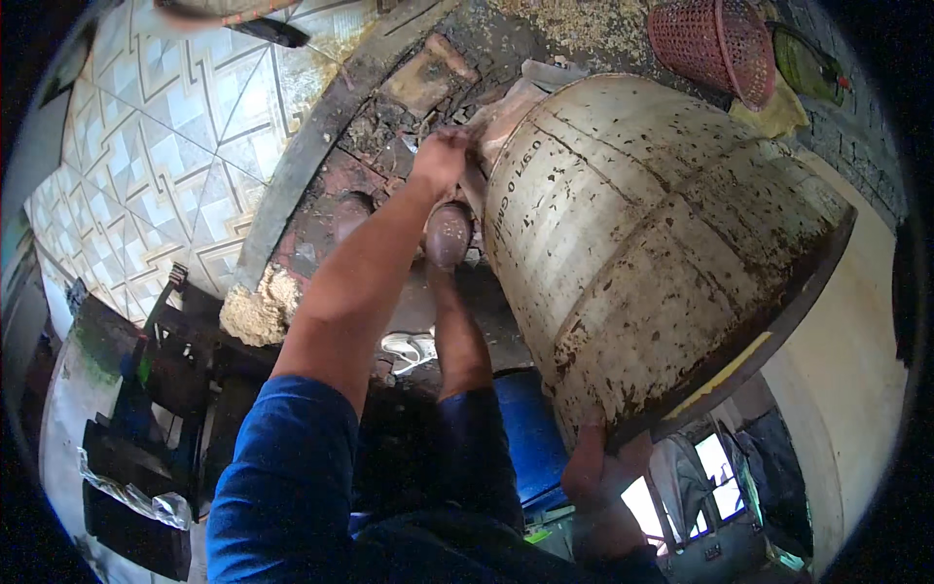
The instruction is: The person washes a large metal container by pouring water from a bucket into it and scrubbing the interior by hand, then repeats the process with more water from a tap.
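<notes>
A large, rust-spotted cream metal drum (642,241) leans over on my right, its dark upper rim (737,379) tilted towards me. Printed writing runs along its side. My right hand (602,456) grips that rim, fingers partly hidden behind it. Down by the drum's base, my left hand (440,160) is curled around the end of a pinkish brick-like slab (507,120). The slab lies against the drum's lower edge, and part of it is hidden. My feet, in brown footwear (447,237), stand just below the left hand.
Rubble and a broken slab (423,80) cover the ground ahead. A concrete curb (306,168) borders patterned floor tiles (175,139) on the left. Sawdust-like clumps (255,310) sit at its end. Farther off is a red plastic basket (711,51); a blue barrel (533,431) stands close to me.
</notes>
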The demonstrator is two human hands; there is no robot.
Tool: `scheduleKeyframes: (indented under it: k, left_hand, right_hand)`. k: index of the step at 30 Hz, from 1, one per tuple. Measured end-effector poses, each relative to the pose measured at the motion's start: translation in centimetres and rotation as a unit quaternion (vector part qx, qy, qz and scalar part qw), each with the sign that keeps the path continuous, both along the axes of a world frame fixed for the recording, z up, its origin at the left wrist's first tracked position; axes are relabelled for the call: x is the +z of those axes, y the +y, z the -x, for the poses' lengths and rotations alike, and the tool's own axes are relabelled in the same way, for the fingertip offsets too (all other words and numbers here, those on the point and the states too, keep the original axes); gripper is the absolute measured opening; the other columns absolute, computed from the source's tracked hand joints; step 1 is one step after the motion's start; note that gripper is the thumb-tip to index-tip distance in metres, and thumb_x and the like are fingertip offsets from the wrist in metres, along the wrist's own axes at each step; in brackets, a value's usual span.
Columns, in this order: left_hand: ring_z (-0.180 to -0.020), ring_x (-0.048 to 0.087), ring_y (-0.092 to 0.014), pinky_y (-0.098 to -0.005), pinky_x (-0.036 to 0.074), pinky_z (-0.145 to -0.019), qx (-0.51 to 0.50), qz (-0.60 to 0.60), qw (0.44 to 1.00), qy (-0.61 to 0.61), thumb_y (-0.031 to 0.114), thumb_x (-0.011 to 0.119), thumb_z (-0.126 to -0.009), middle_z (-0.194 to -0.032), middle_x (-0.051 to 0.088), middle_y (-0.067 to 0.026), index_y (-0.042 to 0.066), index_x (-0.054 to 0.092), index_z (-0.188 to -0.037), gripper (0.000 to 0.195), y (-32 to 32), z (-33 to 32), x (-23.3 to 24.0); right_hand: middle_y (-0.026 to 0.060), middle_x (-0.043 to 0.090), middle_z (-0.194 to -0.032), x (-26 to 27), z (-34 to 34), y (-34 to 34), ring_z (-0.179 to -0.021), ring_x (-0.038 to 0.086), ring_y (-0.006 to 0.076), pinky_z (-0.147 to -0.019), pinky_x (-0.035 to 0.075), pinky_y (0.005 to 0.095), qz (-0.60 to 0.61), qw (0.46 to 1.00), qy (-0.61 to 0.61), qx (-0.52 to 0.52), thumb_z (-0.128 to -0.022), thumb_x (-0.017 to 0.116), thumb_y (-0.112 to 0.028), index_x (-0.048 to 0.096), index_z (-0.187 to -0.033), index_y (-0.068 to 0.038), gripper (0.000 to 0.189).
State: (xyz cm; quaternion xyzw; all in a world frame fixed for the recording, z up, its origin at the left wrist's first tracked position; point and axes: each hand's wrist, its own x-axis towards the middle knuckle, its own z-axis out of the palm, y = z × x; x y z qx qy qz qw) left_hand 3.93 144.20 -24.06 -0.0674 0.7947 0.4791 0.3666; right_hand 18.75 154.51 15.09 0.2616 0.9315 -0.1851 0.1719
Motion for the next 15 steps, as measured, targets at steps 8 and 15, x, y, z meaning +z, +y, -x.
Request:
scheduleKeyframes:
  k: [8,15]
  left_hand:
    - [-0.103,0.055,-0.036,-0.0412,0.041,-0.089,-0.066,0.059,0.984,0.155,0.031,0.04,-0.091,-0.106,0.059,-0.0231,0.001,0.057,-0.111,0.04,-18.8,-7.3,4.7]
    - [-0.1,0.056,-0.037,-0.0452,0.044,-0.084,-0.278,0.293,0.91,-0.093,0.039,0.042,-0.087,-0.104,0.06,-0.021,0.009,0.062,-0.098,0.038,-31.4,-13.8,20.8]
  right_hand:
    - [0.0245,0.057,-0.092,-0.5,2.6,0.2,-0.081,0.057,0.0406,-0.071,0.048,0.0429,0.117,0.984,0.134,-0.029,-0.08,0.053,-0.006,0.055,-0.099,0.007,0.023]
    - [0.0238,0.057,-0.105,-1.6,1.1,-0.2,-0.097,0.054,0.0407,-0.083,0.045,0.0426,0.087,0.982,0.153,-0.07,-0.08,0.057,-0.014,0.053,-0.113,0.003,0.037]
